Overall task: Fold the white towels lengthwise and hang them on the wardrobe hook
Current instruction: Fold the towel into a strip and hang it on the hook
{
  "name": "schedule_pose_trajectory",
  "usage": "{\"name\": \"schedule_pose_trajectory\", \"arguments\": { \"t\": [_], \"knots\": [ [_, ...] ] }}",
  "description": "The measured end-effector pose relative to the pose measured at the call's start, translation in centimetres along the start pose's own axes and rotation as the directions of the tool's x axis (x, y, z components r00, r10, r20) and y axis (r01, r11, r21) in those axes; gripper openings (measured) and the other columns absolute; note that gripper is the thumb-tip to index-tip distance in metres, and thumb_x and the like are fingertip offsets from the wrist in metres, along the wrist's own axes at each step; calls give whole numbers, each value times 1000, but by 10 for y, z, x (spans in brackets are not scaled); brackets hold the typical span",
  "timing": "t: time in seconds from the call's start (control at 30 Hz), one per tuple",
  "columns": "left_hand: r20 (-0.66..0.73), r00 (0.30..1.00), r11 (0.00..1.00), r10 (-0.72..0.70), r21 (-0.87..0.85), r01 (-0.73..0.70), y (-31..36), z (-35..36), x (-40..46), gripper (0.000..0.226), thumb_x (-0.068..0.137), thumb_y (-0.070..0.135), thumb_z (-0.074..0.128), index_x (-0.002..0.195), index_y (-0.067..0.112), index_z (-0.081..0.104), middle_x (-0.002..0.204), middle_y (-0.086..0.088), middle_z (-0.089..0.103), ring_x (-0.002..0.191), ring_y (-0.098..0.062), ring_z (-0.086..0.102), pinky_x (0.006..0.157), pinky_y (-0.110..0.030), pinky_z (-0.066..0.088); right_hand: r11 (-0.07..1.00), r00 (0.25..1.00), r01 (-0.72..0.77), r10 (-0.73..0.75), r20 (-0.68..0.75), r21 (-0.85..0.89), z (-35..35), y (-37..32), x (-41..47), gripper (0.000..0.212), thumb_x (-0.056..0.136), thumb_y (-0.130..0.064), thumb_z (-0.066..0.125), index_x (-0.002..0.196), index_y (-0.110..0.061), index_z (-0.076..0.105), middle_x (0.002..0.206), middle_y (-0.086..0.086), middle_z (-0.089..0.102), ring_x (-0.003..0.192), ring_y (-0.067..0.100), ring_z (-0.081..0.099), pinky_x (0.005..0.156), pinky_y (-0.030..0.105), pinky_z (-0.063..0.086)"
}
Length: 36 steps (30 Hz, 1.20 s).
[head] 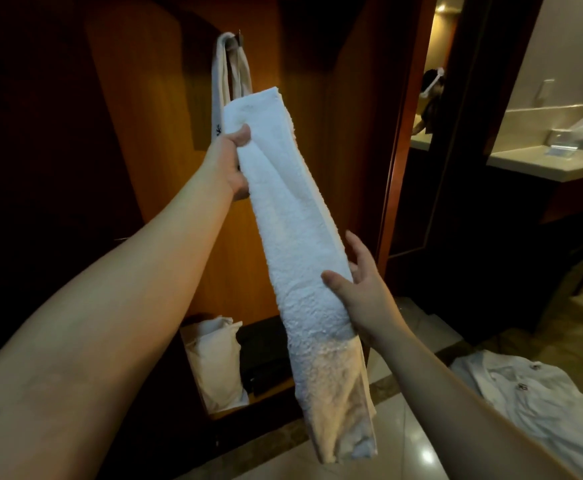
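Towel (293, 237), folded into a long strip, is held up before the wardrobe (151, 133). Left hand (232, 164) grips its upper end; right hand (359, 299) cups lower down, fingers spread. Best lift the middle over the hook (239, 38), beside the cloth already hanging there.

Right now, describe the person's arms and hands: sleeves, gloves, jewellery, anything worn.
Both forearms are bare with no sleeves in view. The left hand and right hand wear no gloves. No watch, bracelet or ring is visible on either.
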State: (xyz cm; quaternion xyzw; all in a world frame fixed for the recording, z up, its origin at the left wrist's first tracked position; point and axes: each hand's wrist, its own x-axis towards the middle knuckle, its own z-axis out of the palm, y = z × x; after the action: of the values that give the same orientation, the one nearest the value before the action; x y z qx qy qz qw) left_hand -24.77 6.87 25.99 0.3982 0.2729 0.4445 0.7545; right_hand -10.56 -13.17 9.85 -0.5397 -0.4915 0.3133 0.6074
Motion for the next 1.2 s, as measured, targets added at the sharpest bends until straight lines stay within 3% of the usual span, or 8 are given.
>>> {"name": "schedule_pose_trajectory", "arguments": {
  "t": [0.13,0.27,0.43,0.7,0.83,0.9,1.03,1.2],
  "knots": [
    [14,1000,999,-27,43,27,-11,11,8,30,90,21,72,113,13,55,94,-20,76,84,-43,74,72,-64,58,908,852,-408,340,398,98,-18,6,6,78,58,-41,92,125,-14,62,117,8,74,107,24,72,81,32,59],
    [42,996,995,-82,55,79,-24,19,17,38,89,20,72,122,12,55,98,-20,76,88,-45,73,72,-65,57,877,738,-479,425,524,-38,-30,22,8,67,60,-38,94,116,-12,69,119,9,74,112,24,70,89,33,57],
    [27,988,985,-154,88,151,-39,20,28,43,89,19,73,126,12,53,116,-20,69,88,-46,73,66,-64,57,904,777,-415,410,477,-101,-36,26,3,86,52,-61,93,121,-17,66,122,3,73,118,23,67,108,44,48],
    [133,977,968,-164,214,134,-70,9,28,47,102,45,52,138,14,55,125,-11,69,109,-30,70,95,-50,56,908,843,-385,274,464,163,-29,7,-2,88,50,-50,98,122,-11,64,115,5,75,108,23,70,88,33,56],
    [164,928,885,-335,393,250,-96,-20,18,66,100,65,32,124,12,63,109,-13,73,91,-26,75,68,-37,62,935,905,-287,193,380,209,-27,-12,14,65,57,-50,95,110,-17,77,114,9,75,108,26,71,85,34,58],
    [114,916,841,-384,453,296,-109,-34,12,71,98,67,31,131,10,57,110,-15,72,94,-31,73,73,-43,60,938,944,-257,192,270,231,-27,-23,27,57,68,-48,90,112,-17,74,115,10,75,108,27,72,82,33,59],
    [-25,997,856,-79,511,81,-130,-47,-10,66,99,67,30,118,11,61,117,-10,69,106,-27,66,95,-43,50,945,975,-219,200,102,243,-24,-35,52,37,90,-40,68,117,-14,67,114,8,76,108,24,72,88,36,60],
    [105,935,643,338,700,-311,-156,-51,-77,29,96,60,46,117,40,54,117,18,58,100,7,58,76,-17,49,991,990,-136,135,43,19,-10,-46,59,42,94,-48,58,112,-11,66,110,15,74,105,31,72,101,51,53]
  ]
}}
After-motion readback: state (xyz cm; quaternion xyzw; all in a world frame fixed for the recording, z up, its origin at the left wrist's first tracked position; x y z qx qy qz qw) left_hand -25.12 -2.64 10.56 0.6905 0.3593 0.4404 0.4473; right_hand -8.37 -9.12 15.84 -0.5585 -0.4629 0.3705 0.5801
